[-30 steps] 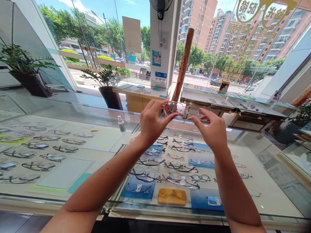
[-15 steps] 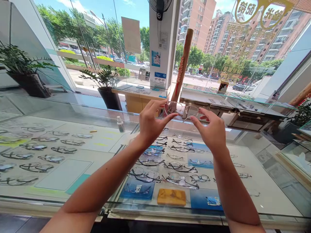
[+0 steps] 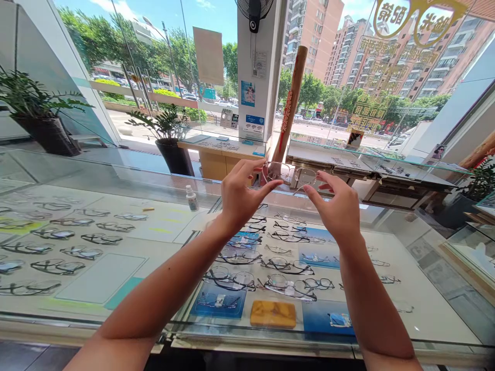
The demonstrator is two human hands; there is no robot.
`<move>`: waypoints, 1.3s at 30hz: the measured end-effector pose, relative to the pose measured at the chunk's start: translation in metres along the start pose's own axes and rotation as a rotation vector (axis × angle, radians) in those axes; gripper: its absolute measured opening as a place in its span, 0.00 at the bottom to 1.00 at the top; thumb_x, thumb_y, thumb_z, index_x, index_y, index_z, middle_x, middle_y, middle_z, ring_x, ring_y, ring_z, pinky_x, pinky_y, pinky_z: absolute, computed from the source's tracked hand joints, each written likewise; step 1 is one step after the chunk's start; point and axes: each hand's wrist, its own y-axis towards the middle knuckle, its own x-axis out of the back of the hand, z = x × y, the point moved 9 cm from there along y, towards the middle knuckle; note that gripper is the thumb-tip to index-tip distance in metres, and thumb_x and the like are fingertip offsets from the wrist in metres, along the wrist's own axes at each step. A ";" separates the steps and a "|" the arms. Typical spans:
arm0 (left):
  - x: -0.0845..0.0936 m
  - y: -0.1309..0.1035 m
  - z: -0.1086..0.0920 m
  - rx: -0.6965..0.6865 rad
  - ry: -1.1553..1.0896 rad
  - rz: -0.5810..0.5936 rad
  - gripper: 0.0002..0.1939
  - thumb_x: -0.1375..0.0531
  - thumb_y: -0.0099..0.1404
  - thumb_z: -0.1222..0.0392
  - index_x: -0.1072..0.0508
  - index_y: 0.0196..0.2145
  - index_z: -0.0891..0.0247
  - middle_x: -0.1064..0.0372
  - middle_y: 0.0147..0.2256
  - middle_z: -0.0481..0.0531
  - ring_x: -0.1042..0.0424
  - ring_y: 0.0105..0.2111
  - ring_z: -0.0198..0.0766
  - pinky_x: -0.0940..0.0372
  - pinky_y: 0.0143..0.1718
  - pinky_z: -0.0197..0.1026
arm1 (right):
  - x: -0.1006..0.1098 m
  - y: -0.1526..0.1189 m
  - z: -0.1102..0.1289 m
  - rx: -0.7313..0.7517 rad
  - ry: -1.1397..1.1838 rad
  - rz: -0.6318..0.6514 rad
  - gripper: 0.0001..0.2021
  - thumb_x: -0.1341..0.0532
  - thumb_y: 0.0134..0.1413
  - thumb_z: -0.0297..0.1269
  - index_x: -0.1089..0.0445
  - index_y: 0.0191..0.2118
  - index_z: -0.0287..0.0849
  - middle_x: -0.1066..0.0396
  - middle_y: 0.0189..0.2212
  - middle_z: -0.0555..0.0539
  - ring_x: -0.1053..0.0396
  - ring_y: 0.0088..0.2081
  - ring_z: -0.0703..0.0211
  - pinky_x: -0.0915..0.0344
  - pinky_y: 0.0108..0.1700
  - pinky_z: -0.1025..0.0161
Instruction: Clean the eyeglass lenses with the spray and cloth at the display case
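Note:
Thin-rimmed eyeglasses [image 3: 291, 174] with clear lenses are raised above the far part of a glass display counter. My left hand [image 3: 243, 191] grips their left side, thumb and fingers closed on the frame. At the other side, my right hand [image 3: 337, 206] pinches the frame between thumb and fingers. Beneath both arms, rows of dark-framed glasses [image 3: 288, 265] lie inside the counter, with an orange-yellow case [image 3: 273, 314] near its front edge.
A small white bottle [image 3: 192, 198] stands on the counter, left of my hands. More glasses [image 3: 58, 266] fill the left showcase. Behind are a potted plant [image 3: 174, 154], a leaning wooden pole [image 3: 292, 103] and low display cabinets [image 3: 340, 167] by the window.

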 end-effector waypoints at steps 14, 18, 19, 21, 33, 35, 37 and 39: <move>-0.009 0.006 0.027 0.176 -0.222 0.085 0.28 0.24 0.61 0.39 0.20 0.51 0.58 0.17 0.50 0.58 0.15 0.45 0.45 0.20 0.38 0.43 | 0.010 -0.005 0.019 0.163 0.005 -0.097 0.19 0.33 0.67 0.46 0.22 0.58 0.44 0.19 0.50 0.40 0.21 0.43 0.48 0.25 0.46 0.48; -0.010 0.006 0.031 0.200 -0.244 0.089 0.29 0.24 0.59 0.38 0.19 0.51 0.58 0.17 0.49 0.58 0.15 0.45 0.46 0.19 0.37 0.42 | 0.010 -0.005 0.020 0.173 0.013 -0.100 0.18 0.34 0.68 0.46 0.22 0.57 0.45 0.19 0.50 0.41 0.21 0.44 0.48 0.24 0.48 0.47; -0.010 0.006 0.032 0.206 -0.249 0.090 0.29 0.24 0.59 0.38 0.19 0.51 0.57 0.16 0.49 0.58 0.14 0.45 0.46 0.19 0.37 0.42 | 0.010 -0.005 0.020 0.174 0.015 -0.101 0.18 0.34 0.68 0.47 0.22 0.57 0.46 0.19 0.49 0.41 0.21 0.44 0.48 0.23 0.49 0.47; -0.010 0.006 0.033 0.216 -0.263 0.095 0.29 0.23 0.58 0.38 0.19 0.50 0.57 0.16 0.49 0.58 0.14 0.46 0.46 0.19 0.37 0.41 | 0.011 -0.005 0.022 0.186 0.021 -0.107 0.18 0.34 0.69 0.47 0.23 0.57 0.46 0.20 0.49 0.41 0.21 0.45 0.48 0.23 0.49 0.47; -0.013 0.009 0.038 0.241 -0.309 0.120 0.30 0.22 0.57 0.39 0.19 0.50 0.57 0.16 0.48 0.58 0.14 0.46 0.47 0.18 0.38 0.42 | 0.011 -0.006 0.024 0.199 0.050 -0.113 0.17 0.34 0.69 0.46 0.23 0.58 0.47 0.20 0.49 0.42 0.21 0.46 0.48 0.23 0.48 0.48; -0.013 0.009 0.039 0.242 -0.306 0.120 0.30 0.22 0.57 0.39 0.19 0.50 0.57 0.16 0.48 0.58 0.14 0.46 0.47 0.18 0.38 0.42 | 0.011 -0.007 0.024 0.203 0.056 -0.115 0.17 0.34 0.69 0.45 0.23 0.58 0.46 0.20 0.48 0.41 0.21 0.47 0.48 0.23 0.48 0.48; -0.013 0.008 0.039 0.243 -0.302 0.119 0.30 0.22 0.57 0.39 0.19 0.50 0.57 0.16 0.48 0.58 0.14 0.46 0.47 0.18 0.38 0.41 | 0.011 -0.007 0.024 0.199 0.057 -0.114 0.17 0.34 0.69 0.45 0.23 0.58 0.46 0.20 0.49 0.41 0.21 0.48 0.48 0.23 0.48 0.48; -0.013 0.008 0.039 0.245 -0.295 0.117 0.30 0.22 0.56 0.40 0.19 0.51 0.57 0.16 0.48 0.58 0.14 0.46 0.47 0.18 0.38 0.41 | 0.011 -0.008 0.024 0.190 0.056 -0.111 0.17 0.34 0.69 0.45 0.23 0.58 0.47 0.20 0.49 0.41 0.21 0.48 0.47 0.23 0.48 0.48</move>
